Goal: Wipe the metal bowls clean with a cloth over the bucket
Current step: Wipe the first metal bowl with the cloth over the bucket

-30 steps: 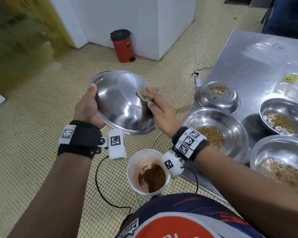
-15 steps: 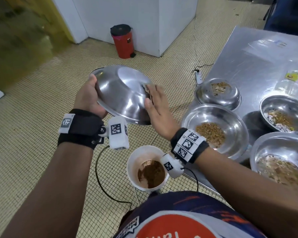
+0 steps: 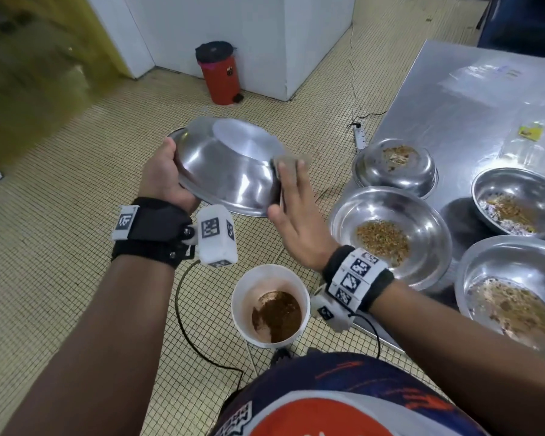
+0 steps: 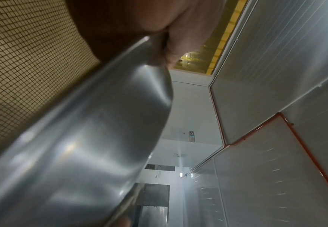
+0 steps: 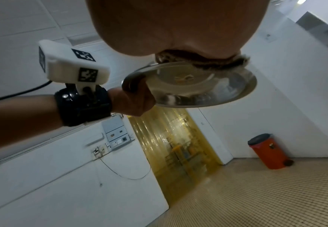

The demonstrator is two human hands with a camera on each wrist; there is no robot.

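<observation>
The right hand [image 3: 299, 215] lies flat, fingers straight, pressing a small tan cloth [image 3: 291, 162] against the right side wall of a round shiny metal bowl [image 3: 230, 171]. From the right wrist view the cloth is sandwiched between the palm and the bowl's outer wall near the rim. The left hand [image 3: 164, 180] grips the opposite rim, thumb over the edge and, in the right wrist view, fingers curled under it, keeping the bowl inverted and tilted, base up, in the air above the tiled floor.

Below and nearer the person's body stands a white plastic bucket [image 3: 243, 297] holding brown scrapings; the bowl hangs further out than the bucket's mouth rather than squarely over it.

The step in hand looks like wiping the bowl's outside. To do it well, I would keep the flat palm pressure even, sweep the cloth around the wall while the left hand turns the rim, and bring the bowl back over the bucket so anything loosened drops in and not on the floor. A polished wall is likely slippery, so the left hand's hold on the rim needs to be firm.

To the right, on the steel counter [image 3: 453, 99], wait four more metal bowls: one inverted with crumbs on its base [image 3: 394, 168], and three upright with food residue [image 3: 387, 234] [image 3: 516, 202] [image 3: 513, 294].
</observation>
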